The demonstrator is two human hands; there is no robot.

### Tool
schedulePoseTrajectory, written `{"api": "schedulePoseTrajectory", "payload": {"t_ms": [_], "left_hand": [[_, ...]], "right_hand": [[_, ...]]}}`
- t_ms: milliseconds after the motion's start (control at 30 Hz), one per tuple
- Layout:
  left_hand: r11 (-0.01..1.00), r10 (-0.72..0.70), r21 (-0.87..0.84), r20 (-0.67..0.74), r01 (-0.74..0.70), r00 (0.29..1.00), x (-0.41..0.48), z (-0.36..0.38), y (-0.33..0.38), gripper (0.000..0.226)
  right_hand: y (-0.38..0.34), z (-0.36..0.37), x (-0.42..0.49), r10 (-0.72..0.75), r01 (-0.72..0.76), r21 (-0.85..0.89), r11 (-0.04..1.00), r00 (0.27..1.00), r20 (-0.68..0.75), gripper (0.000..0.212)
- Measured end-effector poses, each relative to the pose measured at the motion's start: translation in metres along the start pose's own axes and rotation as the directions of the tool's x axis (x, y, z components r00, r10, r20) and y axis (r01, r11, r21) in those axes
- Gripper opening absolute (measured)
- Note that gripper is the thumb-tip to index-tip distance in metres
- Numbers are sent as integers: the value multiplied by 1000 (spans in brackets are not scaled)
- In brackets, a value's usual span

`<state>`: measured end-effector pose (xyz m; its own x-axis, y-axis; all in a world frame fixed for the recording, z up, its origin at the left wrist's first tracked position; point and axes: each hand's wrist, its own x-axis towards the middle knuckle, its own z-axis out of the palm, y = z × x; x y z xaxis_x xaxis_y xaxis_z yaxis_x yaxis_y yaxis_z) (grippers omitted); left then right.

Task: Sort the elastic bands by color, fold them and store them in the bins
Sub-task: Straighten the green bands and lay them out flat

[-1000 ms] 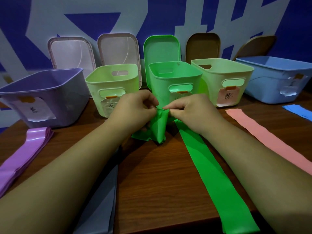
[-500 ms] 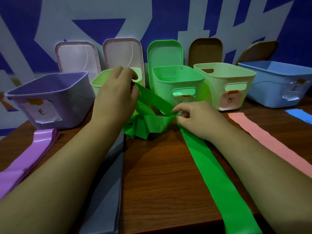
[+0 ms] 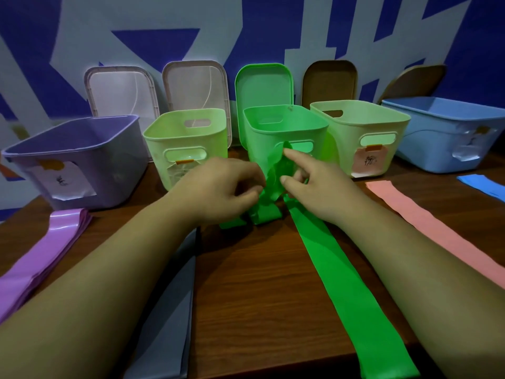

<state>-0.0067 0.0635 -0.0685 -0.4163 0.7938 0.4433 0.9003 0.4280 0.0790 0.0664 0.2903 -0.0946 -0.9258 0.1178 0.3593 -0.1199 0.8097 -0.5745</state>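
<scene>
Pinching folded green band (image 3: pixel 267 214) with left hand (image 3: pixel 218 188) and right hand (image 3: pixel 318 187), right forefinger straight, near side of green bin (image 3: pixel 284 132).

Before me is a dark brown table (image 3: pixel 259 283) with visible wood grain. Behind it my view ends at a wall (image 3: pixel 246 28) painted deep blue with big pale angular shapes. The light is dim.

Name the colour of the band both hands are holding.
Bright green. The band shows best in the head view.
</scene>
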Motion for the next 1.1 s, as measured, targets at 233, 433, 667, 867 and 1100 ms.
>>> {"api": "schedulePoseTrajectory", "payload": {"t_ms": [233, 433, 667, 867, 1100], "left_hand": [[987, -161, -42, -194, 156, 968, 6, 16, -8, 30], [991, -131, -37, -277, 126, 952, 8, 17, 1, 26], [994, -105, -39, -339, 98, 935, 7, 11, 1, 18], [993, -118, -58, -395, 104, 911, 13, -17, -1, 15], [975, 95, 220, -365, -14, 926, 51, -87, 18, 17]], "right_hand": [[-7, -1, -4, -41, 40, 77, 996, 999, 8, 64], [-8, 1, -6, -69, 63, 102, 993, 996, 54, 65], [-6, 0, -8, -72, 62, 132, 989, 995, 76, 55], [2, 1, -4, -99, 101, 126, 987, 995, -23, 38], [7, -6, -4, -92, 112, 191, 975, 990, -107, 33]]}}
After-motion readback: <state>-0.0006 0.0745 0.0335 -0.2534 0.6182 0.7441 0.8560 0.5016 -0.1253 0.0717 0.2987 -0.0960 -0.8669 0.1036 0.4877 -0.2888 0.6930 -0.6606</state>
